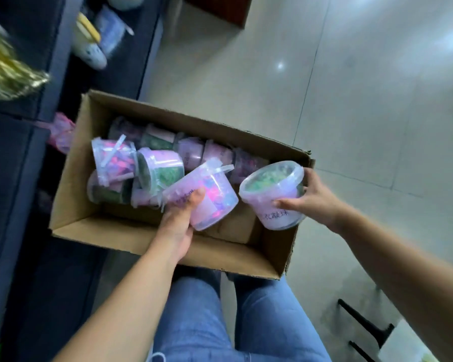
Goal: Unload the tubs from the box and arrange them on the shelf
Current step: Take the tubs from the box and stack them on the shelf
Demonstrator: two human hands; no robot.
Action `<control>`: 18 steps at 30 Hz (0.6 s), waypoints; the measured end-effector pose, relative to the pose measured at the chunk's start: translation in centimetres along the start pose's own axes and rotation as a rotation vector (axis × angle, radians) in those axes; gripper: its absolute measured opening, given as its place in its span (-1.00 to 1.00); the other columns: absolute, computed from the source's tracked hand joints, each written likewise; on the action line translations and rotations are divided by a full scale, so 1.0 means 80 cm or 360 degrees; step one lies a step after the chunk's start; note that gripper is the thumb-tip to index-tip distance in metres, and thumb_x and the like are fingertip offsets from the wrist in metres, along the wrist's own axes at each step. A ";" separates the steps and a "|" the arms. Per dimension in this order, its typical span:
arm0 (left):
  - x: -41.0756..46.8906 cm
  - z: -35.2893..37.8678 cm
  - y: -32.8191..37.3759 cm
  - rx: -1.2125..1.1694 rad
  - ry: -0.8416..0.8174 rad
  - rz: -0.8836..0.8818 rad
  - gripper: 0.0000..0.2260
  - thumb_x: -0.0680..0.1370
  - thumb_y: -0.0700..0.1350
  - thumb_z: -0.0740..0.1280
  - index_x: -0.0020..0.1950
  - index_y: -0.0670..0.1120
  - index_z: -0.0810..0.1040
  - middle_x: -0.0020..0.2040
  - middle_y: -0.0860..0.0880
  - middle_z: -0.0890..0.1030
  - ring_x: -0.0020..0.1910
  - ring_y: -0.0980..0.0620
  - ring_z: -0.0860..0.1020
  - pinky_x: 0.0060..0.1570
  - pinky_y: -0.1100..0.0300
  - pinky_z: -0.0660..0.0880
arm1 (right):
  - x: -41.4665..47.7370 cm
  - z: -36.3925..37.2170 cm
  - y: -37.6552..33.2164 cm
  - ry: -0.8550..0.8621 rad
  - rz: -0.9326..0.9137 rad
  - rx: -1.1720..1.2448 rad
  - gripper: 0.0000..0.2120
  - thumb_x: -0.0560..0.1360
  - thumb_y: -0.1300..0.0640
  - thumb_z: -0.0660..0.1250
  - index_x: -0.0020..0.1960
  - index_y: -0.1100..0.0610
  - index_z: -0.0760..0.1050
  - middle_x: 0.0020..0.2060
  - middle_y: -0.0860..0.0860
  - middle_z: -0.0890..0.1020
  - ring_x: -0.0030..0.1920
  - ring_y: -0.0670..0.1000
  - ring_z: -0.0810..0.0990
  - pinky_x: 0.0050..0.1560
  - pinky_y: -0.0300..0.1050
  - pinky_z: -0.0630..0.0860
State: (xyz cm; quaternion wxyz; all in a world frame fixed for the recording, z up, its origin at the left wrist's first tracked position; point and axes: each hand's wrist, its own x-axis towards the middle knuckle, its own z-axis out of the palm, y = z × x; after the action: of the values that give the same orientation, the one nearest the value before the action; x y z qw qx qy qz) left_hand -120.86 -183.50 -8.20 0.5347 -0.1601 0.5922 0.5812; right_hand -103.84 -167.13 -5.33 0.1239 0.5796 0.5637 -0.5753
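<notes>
An open cardboard box (152, 239) sits on the floor in front of my knees. Several clear plastic tubs (165, 165) with pink, purple and green contents lie in its far half. My left hand (179, 220) grips a tilted tub with pink and blue contents (209, 202) above the box's near half. My right hand (311, 199) holds a tub with green contents (270, 192) at the box's right end, thumb on its labelled side. The dark shelf (19, 158) stands to the left.
On the shelf are a gold foil bundle (5, 66), a pink mesh bag (62, 134) and pale items (97, 40) higher up. Light floor tiles (351, 100) spread to the right. A black frame (364, 327) lies at the lower right. My jeans (220, 322) fill the bottom.
</notes>
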 end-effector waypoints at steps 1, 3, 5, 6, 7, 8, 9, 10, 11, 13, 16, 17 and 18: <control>-0.012 0.008 0.021 0.0016 -0.0023 0.0087 -0.11 -0.24 0.22 0.59 0.06 0.06 0.48 -0.06 0.14 0.65 -0.10 0.21 0.63 -0.13 0.20 0.61 | -0.022 0.000 -0.010 -0.0003 -0.0037 0.0070 -0.26 0.27 0.29 0.52 0.32 0.17 0.20 0.14 0.06 0.44 0.03 -0.06 0.49 -0.13 -0.32 0.52; -0.031 0.022 0.058 0.0111 -0.0029 0.0225 -0.16 -0.10 0.20 0.58 0.14 0.06 0.43 0.08 0.07 0.59 0.09 0.10 0.58 0.06 0.09 0.55 | -0.057 0.003 -0.028 -0.0020 -0.0102 0.0174 -0.26 0.26 0.26 0.53 0.31 0.11 0.20 0.15 0.05 0.45 0.07 -0.03 0.49 -0.09 -0.29 0.48; -0.056 0.036 0.093 0.0278 0.0050 0.0382 -0.23 0.03 0.16 0.54 0.19 0.04 0.40 0.16 0.01 0.53 0.20 -0.02 0.50 0.24 0.00 0.44 | -0.093 0.007 -0.049 -0.0062 -0.0195 0.0259 -0.20 0.18 0.17 0.60 0.27 0.04 0.21 0.15 0.04 0.47 0.05 -0.06 0.52 -0.12 -0.26 0.52; -0.069 0.043 0.110 0.0348 0.0066 0.0495 -0.23 0.05 0.20 0.50 0.21 0.02 0.40 0.16 0.00 0.52 0.19 -0.01 0.49 0.27 -0.02 0.41 | -0.109 0.010 -0.059 -0.0090 -0.0256 0.0277 -0.12 0.08 0.08 0.62 0.26 0.03 0.22 0.16 0.05 0.49 0.06 -0.05 0.54 -0.07 -0.19 0.56; -0.084 0.050 0.125 0.0415 0.0045 0.0616 -0.24 0.06 0.23 0.48 0.20 0.01 0.41 0.14 0.01 0.54 0.16 0.01 0.51 0.27 -0.02 0.42 | -0.124 0.013 -0.070 -0.0104 -0.0324 0.0283 -0.03 -0.04 -0.01 0.63 0.27 0.02 0.24 0.16 0.06 0.51 0.08 -0.02 0.56 0.00 -0.09 0.59; -0.098 0.057 0.136 0.0457 0.0004 0.0736 -0.29 0.07 0.23 0.50 0.16 0.03 0.43 0.09 0.03 0.56 0.11 0.07 0.54 0.23 0.02 0.45 | -0.134 0.016 -0.078 -0.0115 -0.0386 0.0311 0.04 -0.13 -0.08 0.63 0.27 0.00 0.27 0.16 0.05 0.53 0.10 -0.01 0.58 0.07 -0.01 0.58; -0.115 0.064 0.145 0.0498 -0.0031 0.0876 -0.34 0.07 0.23 0.51 0.10 0.06 0.44 0.04 0.06 0.57 0.04 0.17 0.57 0.17 0.11 0.50 | -0.146 0.017 -0.087 -0.0129 -0.0475 0.0349 0.05 -0.18 -0.15 0.63 0.24 -0.05 0.31 0.14 0.02 0.56 0.11 -0.02 0.59 0.12 0.02 0.56; -0.135 0.072 0.151 0.0540 -0.0059 0.1009 -0.39 0.07 0.22 0.49 0.05 0.09 0.44 0.00 0.12 0.57 -0.02 0.30 0.57 0.08 0.25 0.52 | -0.156 0.019 -0.095 -0.0144 -0.0569 0.0383 0.00 -0.18 -0.18 0.63 0.20 -0.10 0.35 0.11 -0.03 0.59 0.11 -0.04 0.59 0.15 0.01 0.54; -0.156 0.080 0.154 0.0574 -0.0056 0.1135 -0.40 0.07 0.21 0.46 0.05 0.13 0.42 0.00 0.17 0.55 -0.06 0.40 0.55 0.02 0.37 0.51 | -0.167 0.019 -0.103 -0.0150 -0.0677 0.0406 -0.08 -0.15 -0.16 0.63 0.16 -0.15 0.37 0.08 -0.09 0.61 0.11 -0.07 0.59 0.17 -0.01 0.53; -0.191 0.092 0.154 0.0620 0.0034 0.1369 -0.29 0.07 0.22 0.46 0.18 0.13 0.36 0.10 0.14 0.53 0.05 0.37 0.52 0.09 0.34 0.50 | -0.186 0.016 -0.115 -0.0136 -0.0892 0.0411 -0.16 -0.05 -0.07 0.59 0.18 -0.16 0.36 0.07 -0.13 0.60 0.15 -0.08 0.57 0.21 -0.05 0.51; -0.249 0.109 0.147 0.0626 0.0104 0.1613 -0.01 0.05 0.33 0.48 0.35 -0.08 0.27 0.26 -0.04 0.49 0.23 0.10 0.50 0.25 0.04 0.46 | -0.218 -0.002 -0.114 -0.0140 -0.1130 0.0413 -0.08 -0.01 -0.04 0.57 0.30 -0.05 0.30 0.13 -0.06 0.58 0.19 -0.06 0.54 0.25 0.04 0.48; -0.268 0.113 0.144 0.0597 0.0083 0.1645 0.05 0.04 0.39 0.46 0.37 -0.10 0.23 0.28 -0.05 0.47 0.25 0.08 0.48 0.26 0.04 0.45 | -0.228 -0.008 -0.112 -0.0175 -0.1195 0.0421 -0.09 0.00 -0.03 0.57 0.30 -0.06 0.31 0.13 -0.06 0.58 0.19 -0.06 0.54 0.25 0.04 0.48; -0.285 0.116 0.142 0.0571 0.0045 0.1671 0.08 0.04 0.43 0.42 0.38 -0.11 0.20 0.30 -0.06 0.45 0.27 0.09 0.47 0.28 0.08 0.44 | -0.237 -0.013 -0.111 -0.0215 -0.1251 0.0430 -0.11 -0.01 -0.02 0.57 0.28 -0.09 0.32 0.13 -0.07 0.58 0.19 -0.08 0.54 0.25 0.02 0.48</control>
State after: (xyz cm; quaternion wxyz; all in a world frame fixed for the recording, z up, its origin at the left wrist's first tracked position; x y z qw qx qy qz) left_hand -117.33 -182.24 18.63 0.1842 0.2424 0.6892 0.6576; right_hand -104.69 -173.01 14.76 -0.1456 0.2924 0.6520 -0.6843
